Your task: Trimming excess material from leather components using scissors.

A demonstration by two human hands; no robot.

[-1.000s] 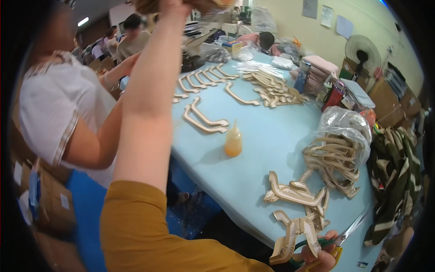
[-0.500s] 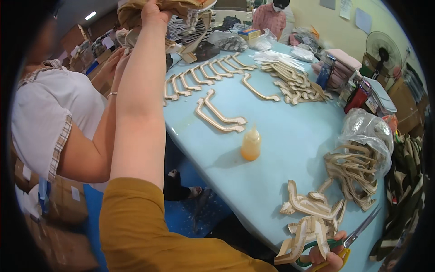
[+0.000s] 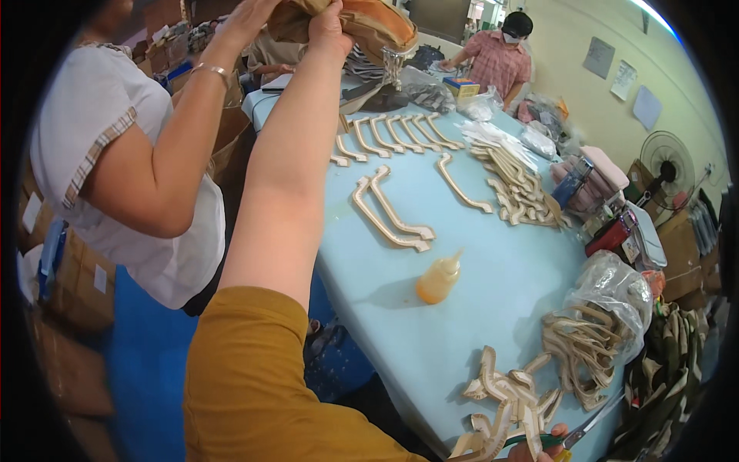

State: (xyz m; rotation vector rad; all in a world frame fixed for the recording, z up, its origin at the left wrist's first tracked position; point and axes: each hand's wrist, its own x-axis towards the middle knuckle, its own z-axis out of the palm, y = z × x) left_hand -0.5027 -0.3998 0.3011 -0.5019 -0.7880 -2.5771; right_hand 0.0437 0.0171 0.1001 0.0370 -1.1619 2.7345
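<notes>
The fingers of my left hand (image 3: 327,31) were closed tight on a brown bag (image 3: 381,25) up at 12 o'clock. Down at 5 o'clock, my right hand (image 3: 537,452) gripped the scissors (image 3: 591,423), with the tips aimed at 2 o'clock. From so far away, I could not tell if it also touched the pale strips (image 3: 504,422) just beside it.

Half a second before, much of the bag was cut off at the top. Now more of it showed, with an orange side. The right hand showed less, cut off by the bottom edge.

My left arm reached up long and straight. A co-worker's hand (image 3: 250,19) was near the bag at 11 o'clock. On the blue table (image 3: 500,285), a bottle (image 3: 437,281) stood at 4 o'clock.
</notes>
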